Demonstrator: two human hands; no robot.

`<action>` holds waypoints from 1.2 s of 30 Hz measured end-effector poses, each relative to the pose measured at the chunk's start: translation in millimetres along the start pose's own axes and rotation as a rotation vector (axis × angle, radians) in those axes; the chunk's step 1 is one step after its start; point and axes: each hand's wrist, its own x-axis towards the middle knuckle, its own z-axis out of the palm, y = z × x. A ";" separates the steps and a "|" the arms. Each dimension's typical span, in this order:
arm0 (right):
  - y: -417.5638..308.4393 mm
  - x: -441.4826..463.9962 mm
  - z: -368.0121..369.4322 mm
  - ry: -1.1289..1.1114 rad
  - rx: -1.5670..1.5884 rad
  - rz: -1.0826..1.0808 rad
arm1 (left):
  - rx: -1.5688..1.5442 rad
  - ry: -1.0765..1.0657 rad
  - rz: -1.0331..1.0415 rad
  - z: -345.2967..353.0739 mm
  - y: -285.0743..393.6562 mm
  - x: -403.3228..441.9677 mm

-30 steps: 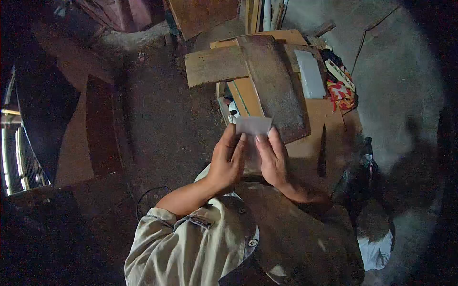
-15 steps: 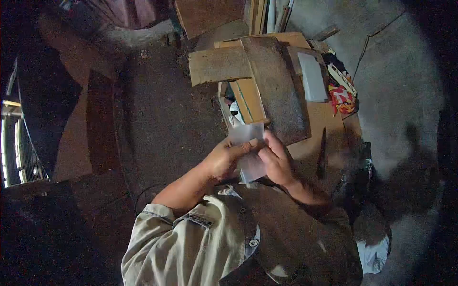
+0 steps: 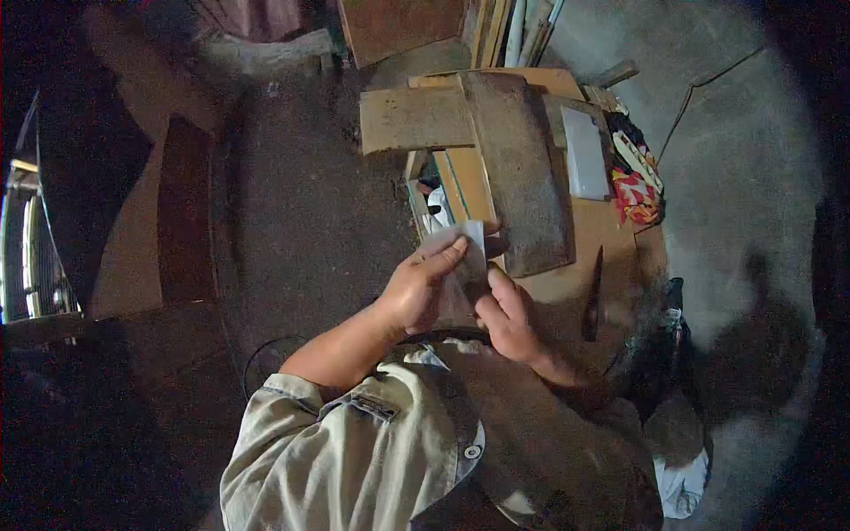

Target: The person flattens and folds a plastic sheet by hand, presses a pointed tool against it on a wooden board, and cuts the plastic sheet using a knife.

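Note:
In the head view my left hand [image 3: 418,285] is closed on a thin, translucent plastic sheet [image 3: 475,243], with the thumb pressed flat over it. The sheet looks folded or doubled, and its upper edge stands up past the thumb. My right hand [image 3: 509,323] is just to the right and lower, its fingers curled in at the sheet's dim lower part. What lies between those fingers is hidden. Beyond the hands is an orange-brown cardboard box [image 3: 465,184] with a green stripe, and a white item [image 3: 437,203] shows beside it.
Worn brown boards [image 3: 522,177] and a flat cardboard piece [image 3: 412,122] lie over the work surface. A white flat packet [image 3: 584,152] rests at the right, near a red and yellow cloth [image 3: 637,196]. A dark, narrow object [image 3: 595,296] lies on the cardboard at right.
The sheet has been folded or turned upward in my left hand, and its lower end no longer shows below the hands. My right hand has moved slightly down and away from the left thumb.

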 end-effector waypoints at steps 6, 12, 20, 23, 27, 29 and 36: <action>4.5 -10.1 -6.2 -0.075 -0.092 -0.249 | -0.128 -0.035 -0.078 -3.9 2.8 -8.3; -27.0 -19.3 -50.9 0.107 0.044 -0.182 | -0.128 -0.055 -0.110 11.1 12.8 -23.0; -79.4 -6.7 -60.7 0.102 -0.281 -0.604 | -0.132 -0.079 -0.241 26.7 0.4 -37.5; -77.2 -4.4 -57.2 -0.065 -0.209 -0.523 | -0.108 -0.035 -0.312 29.4 3.0 -46.1; -76.4 -4.5 -56.8 -0.117 -0.193 -0.553 | -0.273 -0.229 -0.326 15.4 -12.1 -48.8; -75.9 -7.4 -57.5 -0.166 -0.132 -0.465 | -0.271 -0.265 -0.350 11.9 -14.5 -49.4; -65.7 -8.4 -59.3 -0.203 -0.126 -0.478 | -0.324 -0.344 -0.350 10.7 -19.4 -50.0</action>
